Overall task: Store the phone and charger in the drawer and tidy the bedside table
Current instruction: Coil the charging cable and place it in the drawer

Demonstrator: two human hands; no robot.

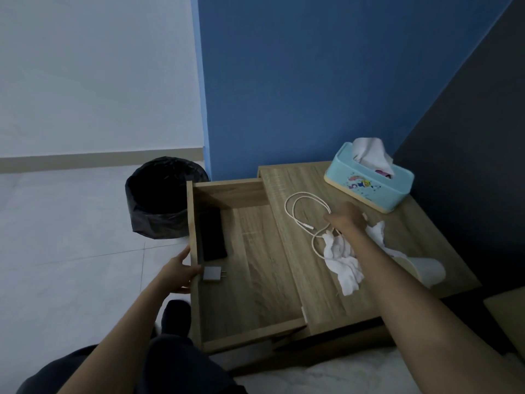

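Note:
The wooden drawer (255, 280) stands pulled open to the left of the bedside table top (335, 302). Inside it lie a black phone (212, 234) and, just in front of it, a grey charger plug (212, 273). My left hand (177, 271) grips the drawer's front panel. A white charging cable (301, 211) lies looped on the table top. My right hand (345, 218) rests on the cable's near end, fingers closing around it. Crumpled white tissues (345, 265) sit under and beside my right forearm.
A light-blue tissue box (366, 186) stands at the table's back right. A white paper cup (423, 270) lies on its side near the right edge. A black-lined bin (162, 197) stands on the tiled floor left of the drawer. Blue wall behind.

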